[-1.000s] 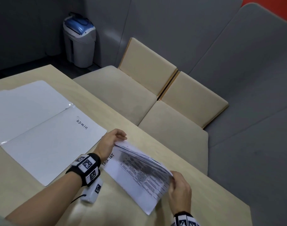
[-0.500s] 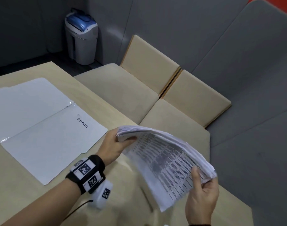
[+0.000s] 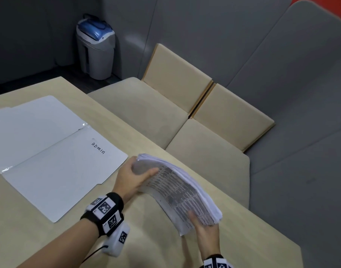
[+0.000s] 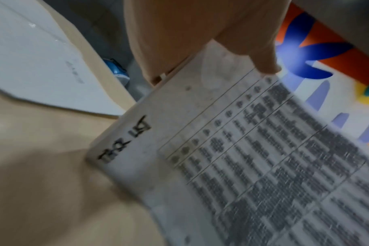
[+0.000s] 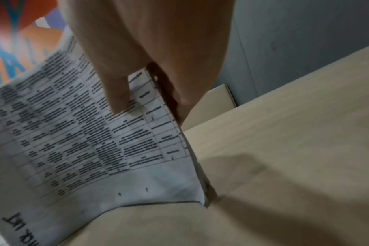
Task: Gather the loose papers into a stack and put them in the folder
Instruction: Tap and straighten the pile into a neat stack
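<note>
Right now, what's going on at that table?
A person holds a stack of papers in both hands, the left hand at its far end and the right hand at its near end. The stack is bowed upward between them over the table. The white folder marked ADMIN lies open to the left, with no papers in it yet.

light: dim, even | shadows: soft | wrist views: motion-blurred | head: edges warped

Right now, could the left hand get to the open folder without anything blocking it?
Probably yes: the left hand is just beside the folder, with only bare table between. But it grips the paper stack, shared with the right hand.
</note>
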A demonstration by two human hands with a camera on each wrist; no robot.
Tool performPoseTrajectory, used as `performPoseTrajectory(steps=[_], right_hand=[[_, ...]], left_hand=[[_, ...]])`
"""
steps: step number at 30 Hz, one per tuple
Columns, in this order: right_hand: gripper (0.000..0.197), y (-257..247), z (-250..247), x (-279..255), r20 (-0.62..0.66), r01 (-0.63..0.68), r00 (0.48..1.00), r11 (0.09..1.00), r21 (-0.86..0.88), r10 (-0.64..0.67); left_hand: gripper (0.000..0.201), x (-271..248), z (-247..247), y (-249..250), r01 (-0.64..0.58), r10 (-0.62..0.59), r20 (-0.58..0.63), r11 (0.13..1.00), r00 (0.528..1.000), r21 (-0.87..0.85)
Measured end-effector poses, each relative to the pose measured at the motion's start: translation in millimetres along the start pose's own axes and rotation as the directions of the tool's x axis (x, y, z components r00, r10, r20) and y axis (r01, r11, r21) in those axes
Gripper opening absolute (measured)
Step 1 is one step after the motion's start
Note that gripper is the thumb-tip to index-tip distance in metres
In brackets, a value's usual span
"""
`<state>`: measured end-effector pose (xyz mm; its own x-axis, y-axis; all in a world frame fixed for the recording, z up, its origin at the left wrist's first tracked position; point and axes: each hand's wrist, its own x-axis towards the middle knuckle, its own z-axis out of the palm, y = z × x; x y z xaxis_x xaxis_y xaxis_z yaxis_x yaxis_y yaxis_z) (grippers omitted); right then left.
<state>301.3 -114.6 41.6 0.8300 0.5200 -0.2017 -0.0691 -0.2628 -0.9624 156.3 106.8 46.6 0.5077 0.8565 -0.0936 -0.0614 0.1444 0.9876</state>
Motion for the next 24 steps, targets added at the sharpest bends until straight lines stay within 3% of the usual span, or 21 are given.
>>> performPoseTrajectory(steps=[3, 7, 10, 13, 16, 18, 20, 24], right_hand=[[0.035, 0, -5, 2, 0.035, 0.005, 0.999, 1.0, -0.027, -0.004], [0.042, 9, -6, 3, 0.057, -0.033, 0.998, 0.998, -0.053, 0.036], [0.038, 10, -4, 5, 0.049, -0.038, 0.998, 0.996, -0.076, 0.042], [0.022, 4, -2, 7, 0.068, -0.013, 0.997, 0.992, -0.125, 0.021], [0.009, 0, -1, 11, 0.052, 0.005, 0.999, 0.987, -0.16, 0.003], [0.02, -2, -4, 16, 0.034, 0.02, 0.999, 0.987, -0.162, -0.015], [0.033, -7, -7, 18, -0.003, 0.027, 1.0, 0.989, -0.144, -0.027], [0.023, -18, -4, 9, -0.16, 0.021, 0.987, 1.0, 0.006, -0.02]], left_hand=[[0.057, 7, 8, 23, -0.056, 0.059, -0.095, 0.998, 0.994, 0.028], [0.032, 19, 19, 31, -0.036, 0.063, -0.23, 0.992, 0.971, 0.122], [0.035, 21, 23, 29, 0.001, 0.028, -0.218, 0.991, 0.975, 0.134], [0.034, 21, 25, 33, 0.026, 0.022, -0.231, 0.979, 0.973, 0.202], [0.059, 24, 22, 34, 0.039, -0.013, -0.179, 0.988, 0.984, 0.148], [0.08, 23, 17, 35, 0.017, -0.008, -0.14, 0.998, 0.99, 0.064], [0.088, 21, 9, 32, 0.03, -0.026, -0.142, 0.999, 0.989, 0.024], [0.096, -4, 4, 12, 0.25, -0.244, -0.155, 0.968, 0.957, 0.018]])
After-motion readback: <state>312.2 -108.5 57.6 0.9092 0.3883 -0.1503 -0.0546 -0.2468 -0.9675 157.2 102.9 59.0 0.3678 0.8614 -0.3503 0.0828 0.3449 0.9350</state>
